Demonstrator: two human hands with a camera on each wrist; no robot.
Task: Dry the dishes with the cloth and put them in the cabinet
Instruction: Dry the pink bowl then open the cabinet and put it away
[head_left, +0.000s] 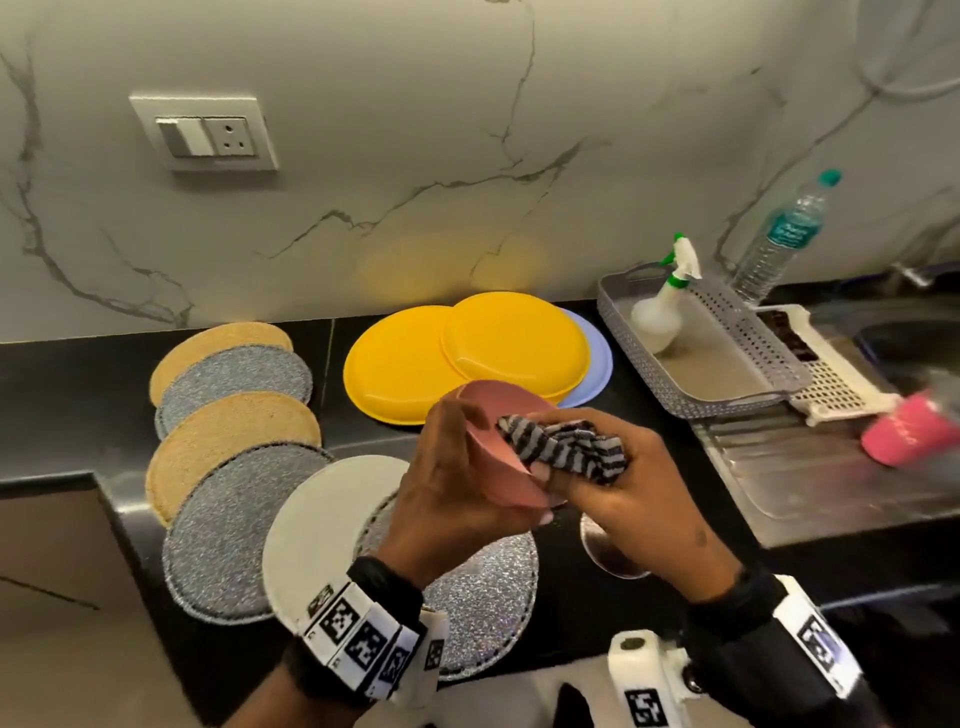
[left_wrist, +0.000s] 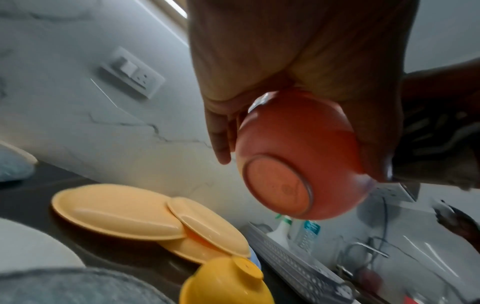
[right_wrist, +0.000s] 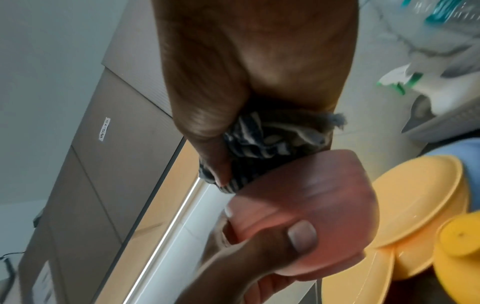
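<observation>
Counter (head_left: 649, 613) around you is crowded. Behind your hands lie three plates: two yellow plates (head_left: 415, 374), overlapping, and a blue plate (head_left: 592, 358) half hidden under the right one. To the left sit round mats (head_left: 234, 384): two tan and three glittery silver can be counted, overlapping in a row, with a white disc (head_left: 322, 530) lying over the nearest silver one. A yellow bowl (left_wrist: 226, 283) stands upside down just below your hands; it shows only in the wrist views. To the right, a grey tray (head_left: 769, 358) holds one spray bottle (head_left: 670, 296) leaning on its side; one water bottle (head_left: 784, 234) stands behind it by the wall, and a white rack (head_left: 831, 374) lies past the tray on the steel drainboard (head_left: 831, 483). A blurred pink thing (head_left: 909, 431) lies at the rack's near end. One switch plate (head_left: 208, 132) is on the marble wall.

Your left hand (head_left: 452, 483) holds the pink bowl (head_left: 498, 447) up over the counter, tilted on its side with the base turned away from you; fingers curl round one side of the wall and the thumb presses the other, as the right wrist view shows. Your right hand (head_left: 618, 488) grips the bunched striped cloth (head_left: 566, 447), fingers curled tight round it and pushing it into the bowl's mouth. The cloth touches the bowl's rim and inside. The bowl is well clear of the plates beneath and behind it. Cabinets show only in the right wrist view, above, and their doors look closed.
</observation>
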